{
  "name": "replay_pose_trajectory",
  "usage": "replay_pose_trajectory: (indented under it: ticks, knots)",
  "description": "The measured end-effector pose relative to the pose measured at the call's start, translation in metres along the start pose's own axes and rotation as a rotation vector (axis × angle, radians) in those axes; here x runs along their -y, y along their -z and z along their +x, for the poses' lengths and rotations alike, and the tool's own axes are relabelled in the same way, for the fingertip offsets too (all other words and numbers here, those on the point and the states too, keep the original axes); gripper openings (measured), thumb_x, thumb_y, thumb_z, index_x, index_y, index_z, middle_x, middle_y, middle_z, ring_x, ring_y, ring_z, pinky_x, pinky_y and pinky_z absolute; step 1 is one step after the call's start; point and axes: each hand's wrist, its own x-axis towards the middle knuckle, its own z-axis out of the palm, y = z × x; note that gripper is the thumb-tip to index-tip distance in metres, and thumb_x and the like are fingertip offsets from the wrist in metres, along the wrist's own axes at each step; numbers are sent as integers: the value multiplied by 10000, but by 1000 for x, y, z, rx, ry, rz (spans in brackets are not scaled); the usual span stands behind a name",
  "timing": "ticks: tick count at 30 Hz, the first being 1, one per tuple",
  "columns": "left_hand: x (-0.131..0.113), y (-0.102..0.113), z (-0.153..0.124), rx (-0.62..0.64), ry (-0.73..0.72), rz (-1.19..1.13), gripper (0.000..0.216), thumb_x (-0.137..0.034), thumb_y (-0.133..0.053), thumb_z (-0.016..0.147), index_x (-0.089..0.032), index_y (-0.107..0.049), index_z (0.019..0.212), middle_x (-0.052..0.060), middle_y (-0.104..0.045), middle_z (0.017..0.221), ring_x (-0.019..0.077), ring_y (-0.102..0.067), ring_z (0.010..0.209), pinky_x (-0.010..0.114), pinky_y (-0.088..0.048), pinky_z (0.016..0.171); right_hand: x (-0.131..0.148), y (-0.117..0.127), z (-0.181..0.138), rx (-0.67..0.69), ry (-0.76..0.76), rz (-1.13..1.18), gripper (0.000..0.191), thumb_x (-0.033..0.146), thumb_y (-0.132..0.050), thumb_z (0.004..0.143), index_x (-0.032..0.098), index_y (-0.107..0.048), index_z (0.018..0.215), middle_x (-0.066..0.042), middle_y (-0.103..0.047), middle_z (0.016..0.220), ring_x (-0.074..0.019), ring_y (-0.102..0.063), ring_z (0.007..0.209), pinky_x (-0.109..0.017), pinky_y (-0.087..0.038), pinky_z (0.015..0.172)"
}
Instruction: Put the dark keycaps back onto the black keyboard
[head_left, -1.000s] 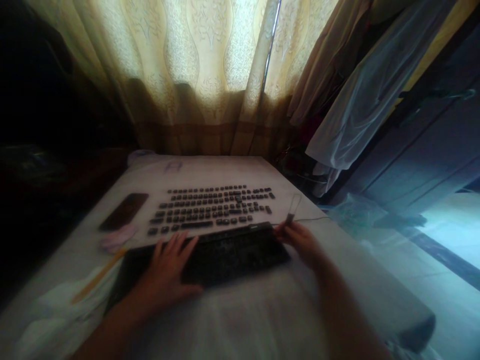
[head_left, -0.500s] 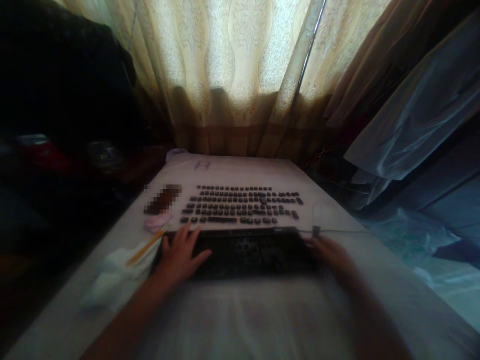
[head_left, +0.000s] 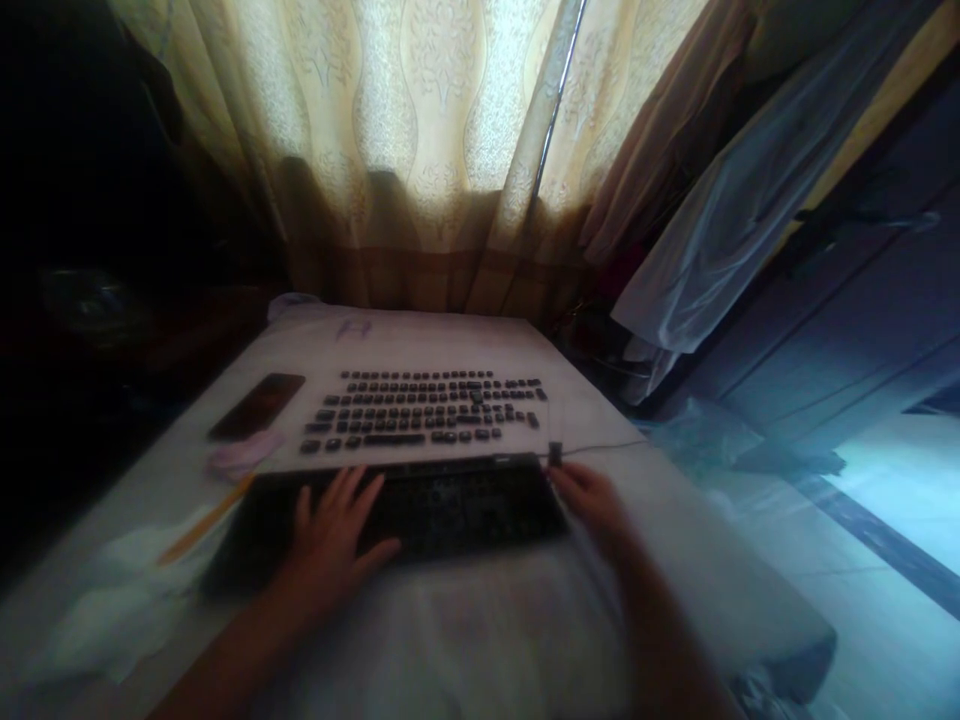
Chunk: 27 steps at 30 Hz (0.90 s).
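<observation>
A black keyboard frame (head_left: pixel 457 505) lies on a white cloth-covered table (head_left: pixel 480 620) just in front of me. My left hand (head_left: pixel 334 530) rests flat on its left part with the fingers spread. At the frame's right end my right hand (head_left: pixel 592 500) pinches a small dark tool (head_left: pixel 556 453). Beyond the frame, several loose dark keycaps (head_left: pixel 427 408) lie in rows laid out like a keyboard.
A dark phone (head_left: pixel 257 405) lies left of the keycaps, with a pink cloth (head_left: pixel 241 458) and a yellow pencil (head_left: pixel 206 518) nearer me. A white rag (head_left: pixel 112 605) sits at the left front. A thin cable (head_left: pixel 607 447) runs right. Curtains (head_left: pixel 450 160) hang behind the table.
The view swung left then back right. My right hand, blurred at the frame's right end, has lowered the small tool towards the corner. The left hand stays flat on the frame.
</observation>
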Motion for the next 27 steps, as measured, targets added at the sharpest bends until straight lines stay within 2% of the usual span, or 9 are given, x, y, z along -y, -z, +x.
replay_pose_trajectory:
  ticks: [3,5,9,12,17,22,27]
  knots:
    - [-12,-12,-9,-64,-182,-28,710,-607,-508,853,-246,-402,1456,124,-357,1542,364,-317,1409,629,-125,1128,10,-14,-10,186,-60,100,325,498,-707,683,177,-679,721,5,-632,588,-155,-574,540,-278,-470,536]
    - [-16,-20,-12,-104,-266,-23,726,-613,-527,845,-256,-387,1461,118,-381,1532,358,-345,1395,623,-121,1131,15,-24,-14,286,-81,163,316,469,-753,642,178,-653,717,32,-602,577,-124,-542,514,-259,-461,526]
    - [-15,-29,-13,-180,-326,13,700,-611,-526,848,-261,-414,1444,121,-413,1513,351,-368,1383,607,-131,1132,15,-37,-15,395,-52,257,298,358,-803,588,188,-622,753,46,-608,630,-110,-551,551,-247,-467,552]
    - [-14,-31,-12,-219,-336,26,693,-627,-498,857,-245,-436,1431,134,-432,1498,350,-384,1372,602,-143,1129,12,-38,-12,435,7,238,261,301,-787,617,198,-624,794,44,-621,677,-119,-575,603,-254,-476,593]
    - [-16,-30,-13,-224,-334,45,692,-615,-507,855,-228,-445,1425,148,-439,1490,360,-405,1356,613,-174,1110,16,-35,-15,522,153,23,99,164,-657,731,194,-647,824,15,-669,746,-150,-628,702,-281,-495,694]
    - [-18,-29,-13,-211,-318,28,693,-621,-491,861,-217,-450,1422,147,-440,1490,359,-382,1372,609,-168,1116,25,-37,-21,503,494,-425,181,55,-612,752,196,-692,832,-29,-719,843,-179,-663,801,-286,-492,749]
    - [-19,-29,-13,-208,-304,14,687,-627,-483,859,-228,-458,1417,134,-429,1499,355,-380,1375,602,-156,1123,21,-33,-21,522,638,-468,183,51,-621,778,176,-710,879,-55,-728,868,-182,-678,825,-283,-510,771]
